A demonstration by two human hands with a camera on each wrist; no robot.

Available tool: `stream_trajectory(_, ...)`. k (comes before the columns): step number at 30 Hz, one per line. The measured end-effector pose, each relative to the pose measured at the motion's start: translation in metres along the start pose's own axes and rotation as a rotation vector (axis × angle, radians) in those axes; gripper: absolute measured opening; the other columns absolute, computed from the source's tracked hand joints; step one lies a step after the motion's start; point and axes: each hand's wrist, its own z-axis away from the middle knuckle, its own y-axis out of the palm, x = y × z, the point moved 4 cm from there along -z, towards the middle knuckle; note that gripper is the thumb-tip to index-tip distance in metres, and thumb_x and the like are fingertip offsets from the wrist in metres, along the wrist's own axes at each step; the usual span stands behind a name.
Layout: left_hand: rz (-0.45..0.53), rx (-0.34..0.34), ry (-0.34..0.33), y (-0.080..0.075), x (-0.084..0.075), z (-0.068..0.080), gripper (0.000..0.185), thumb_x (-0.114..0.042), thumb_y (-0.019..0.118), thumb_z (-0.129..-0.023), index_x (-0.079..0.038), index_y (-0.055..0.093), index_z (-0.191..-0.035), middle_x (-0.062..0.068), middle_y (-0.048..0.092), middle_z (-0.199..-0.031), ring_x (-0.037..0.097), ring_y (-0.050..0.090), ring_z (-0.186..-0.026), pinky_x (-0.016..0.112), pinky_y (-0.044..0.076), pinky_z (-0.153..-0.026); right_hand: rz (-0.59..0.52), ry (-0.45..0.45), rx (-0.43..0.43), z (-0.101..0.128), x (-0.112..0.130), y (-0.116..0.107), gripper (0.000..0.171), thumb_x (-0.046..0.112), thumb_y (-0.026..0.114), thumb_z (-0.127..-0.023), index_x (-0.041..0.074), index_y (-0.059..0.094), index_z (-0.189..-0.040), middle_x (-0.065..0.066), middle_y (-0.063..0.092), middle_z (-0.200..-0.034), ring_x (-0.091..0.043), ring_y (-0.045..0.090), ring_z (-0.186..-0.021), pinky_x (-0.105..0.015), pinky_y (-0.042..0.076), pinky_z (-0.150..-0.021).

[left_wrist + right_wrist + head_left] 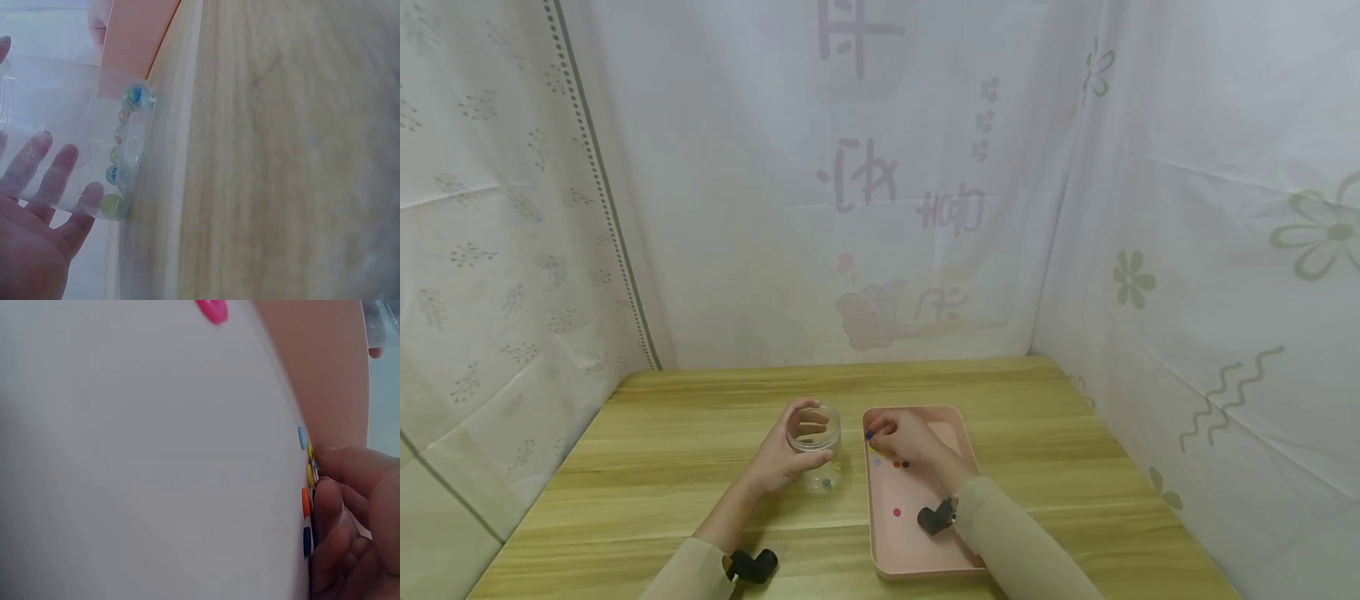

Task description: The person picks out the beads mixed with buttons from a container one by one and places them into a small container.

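Note:
A clear jar (817,450) stands on the table, and my left hand (786,454) grips it round its upper part. Several glass marbles (119,156) lie at the bottom of the jar in the left wrist view. To its right, my right hand (910,437) reaches into a shallow pink tray (883,558), its fingers bent low by the far left corner. Coloured buttons lie round the fingertips, among them a blue button (870,435), an orange button (305,502) and a dark blue button (307,542). What the thumb and fingertips touch is partly hidden.
A pink button (897,512) lies by itself nearer the front of the tray. Wood-grain table (662,450) surrounds the jar and tray. White patterned curtains (737,250) hang behind and at both sides. Each wrist wears a black camera (936,518).

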Motion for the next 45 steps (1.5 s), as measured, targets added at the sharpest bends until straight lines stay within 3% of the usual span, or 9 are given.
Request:
stream_trajectory(12,-0.008,-0.005,0.006,-0.001,-0.001,0.0,0.081,-0.01,0.087,-0.094,-0.011,0.039,-0.159,0.031,0.054,-0.151,0.056,0.054,-0.142,0.047,0.059,-0.106,-0.02,0.005,0.005,0.0,0.001,-0.001,0.015,0.016,0.073,-0.105,0.012,0.078,-0.119,-0.002,0.07,-0.085,-0.012,0.055,-0.053,-0.025,0.046,-0.05)
stream_trajectory(17,0.002,-0.002,0.003,-0.001,-0.001,0.0,0.081,-0.008,0.087,-0.094,-0.011,0.038,-0.159,0.03,0.055,-0.151,0.055,0.054,-0.143,0.043,0.059,-0.106,-0.068,0.014,0.013,0.0,-0.001,-0.002,0.016,0.017,0.072,-0.105,0.012,0.077,-0.119,-0.002,0.072,-0.091,-0.013,0.055,-0.057,-0.025,0.048,-0.053)
stream_trajectory(21,0.015,0.005,0.008,0.0,0.0,0.0,0.081,-0.008,0.087,-0.093,-0.011,0.038,-0.158,0.032,0.054,-0.151,0.058,0.053,-0.143,0.047,0.058,-0.107,-0.126,0.015,0.019,0.001,0.001,-0.003,0.016,0.014,0.07,-0.105,0.008,0.075,-0.119,-0.003,0.072,-0.091,-0.013,0.053,-0.06,-0.026,0.049,-0.054)
stream_trajectory(28,0.0,0.014,0.02,0.001,0.0,0.0,0.08,-0.01,0.086,-0.094,-0.01,0.039,-0.158,0.034,0.054,-0.15,0.058,0.053,-0.141,0.051,0.059,-0.106,-0.126,0.002,-0.008,0.001,0.008,-0.006,0.02,0.009,0.067,-0.101,0.005,0.073,-0.12,-0.007,0.073,-0.094,-0.016,0.062,-0.069,-0.028,0.054,-0.059)
stream_trajectory(34,0.003,0.018,0.017,0.001,-0.001,0.0,0.081,-0.011,0.086,-0.094,-0.01,0.038,-0.159,0.034,0.052,-0.152,0.059,0.052,-0.143,0.056,0.059,-0.108,-0.262,0.036,-0.01,0.0,0.013,-0.011,0.021,0.006,0.066,-0.103,0.003,0.073,-0.123,-0.011,0.071,-0.098,-0.018,0.059,-0.075,-0.028,0.049,-0.061)
stream_trajectory(40,0.01,0.011,0.022,0.001,-0.001,-0.001,0.081,-0.01,0.086,-0.093,-0.009,0.038,-0.159,0.036,0.053,-0.151,0.059,0.053,-0.142,0.054,0.058,-0.108,-0.163,-0.011,-0.056,0.001,0.021,-0.019,0.023,0.019,0.071,-0.108,0.008,0.074,-0.127,-0.013,0.076,-0.113,-0.024,0.073,-0.083,-0.031,0.058,-0.065)
stream_trajectory(45,0.008,0.006,0.014,0.001,-0.001,-0.001,0.081,-0.01,0.086,-0.093,-0.01,0.039,-0.159,0.033,0.054,-0.151,0.058,0.053,-0.142,0.056,0.058,-0.108,-0.183,-0.035,-0.062,0.0,0.024,-0.023,0.025,0.019,0.071,-0.108,0.007,0.074,-0.129,-0.014,0.077,-0.111,-0.023,0.073,-0.078,-0.025,0.049,-0.059)
